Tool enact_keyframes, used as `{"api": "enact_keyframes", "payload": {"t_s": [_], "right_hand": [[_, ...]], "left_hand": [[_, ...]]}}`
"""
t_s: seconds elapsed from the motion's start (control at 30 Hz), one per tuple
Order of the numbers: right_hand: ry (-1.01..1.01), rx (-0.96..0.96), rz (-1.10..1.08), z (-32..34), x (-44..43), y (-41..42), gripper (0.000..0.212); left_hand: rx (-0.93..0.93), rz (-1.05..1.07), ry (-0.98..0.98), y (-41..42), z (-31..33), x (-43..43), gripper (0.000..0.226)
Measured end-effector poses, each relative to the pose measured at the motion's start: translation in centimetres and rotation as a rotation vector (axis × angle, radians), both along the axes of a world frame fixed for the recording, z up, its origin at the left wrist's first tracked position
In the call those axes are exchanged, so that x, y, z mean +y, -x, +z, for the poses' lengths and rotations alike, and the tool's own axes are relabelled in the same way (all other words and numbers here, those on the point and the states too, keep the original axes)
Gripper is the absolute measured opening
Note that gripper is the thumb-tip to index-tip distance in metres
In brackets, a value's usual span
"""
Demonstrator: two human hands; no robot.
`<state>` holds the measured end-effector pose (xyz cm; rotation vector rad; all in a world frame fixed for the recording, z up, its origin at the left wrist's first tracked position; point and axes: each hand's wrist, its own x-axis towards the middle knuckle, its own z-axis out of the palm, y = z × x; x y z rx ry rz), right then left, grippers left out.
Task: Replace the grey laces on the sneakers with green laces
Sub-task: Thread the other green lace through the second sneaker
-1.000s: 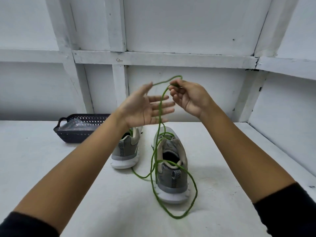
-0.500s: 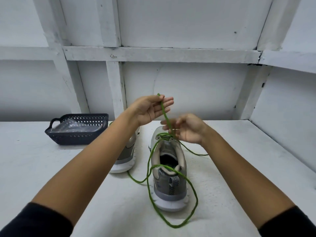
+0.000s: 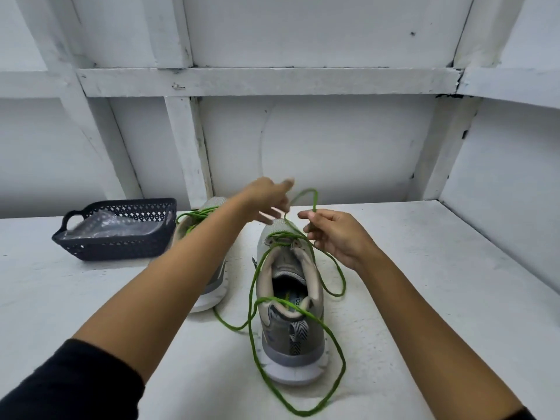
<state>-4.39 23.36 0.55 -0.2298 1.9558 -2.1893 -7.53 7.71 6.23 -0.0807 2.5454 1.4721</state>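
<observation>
At the back left of the bench [image 3: 454, 298] stands a dark openwork basket [image 3: 121, 237] with a handle on its left end. Crumpled clear plastic [image 3: 112, 227] lies in it, and what the plastic wraps cannot be made out.

Just right of the basket, the left shoe [image 3: 216, 280] stands on its sole, toe toward the back edge. The left forearm crosses over it and hides most of it, so only the toe, part of the side and the white sole show. A green left lace [image 3: 197, 214] shows at its front.

The left hand [image 3: 266, 198] is raised above the toe of the right shoe [image 3: 291, 334]. It is motion-blurred, with fingers that look spread, and I cannot tell whether it grips anything.

The right shoe sits near the middle of the bench, upright. Its long axis runs from the near edge to the back edge, with the heel nearest and the opening in view. The right lace [image 3: 344, 362] is threaded at its top eyelets. Loose green loops trail over the heel, down onto the bench on both sides and in front of the sole.

The right hand [image 3: 333, 234], beside the shoe's toe, is curled and pinches a raised loop of the right lace between thumb and forefinger.
</observation>
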Motion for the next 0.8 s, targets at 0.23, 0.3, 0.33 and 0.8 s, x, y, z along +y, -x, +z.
{"api": "enact_keyframes", "payload": {"t_s": [0.23,0.3,0.33,0.8], "right_hand": [[0.099,-0.034,-0.128,-2.6,-0.4,0.6,0.012],[0.028,-0.005,-0.172,-3.1,-0.5,0.8,0.012],[-0.008,0.012,-0.196,-3.3,-0.6,0.9,0.013],[-0.25,0.132,-0.374,-5.2,-1.8,0.9,0.015]], "left_hand": [[0.107,-0.145,0.444,-0.6,-3.1,-0.7,0.008],[0.1,-0.15,0.437,-1.0,-3.6,-0.5,0.012],[0.088,-0.151,0.423,-1.1,-3.9,-0.4,0.013],[0.078,-0.098,0.275,-1.8,-6.6,0.1,0.017]]}}
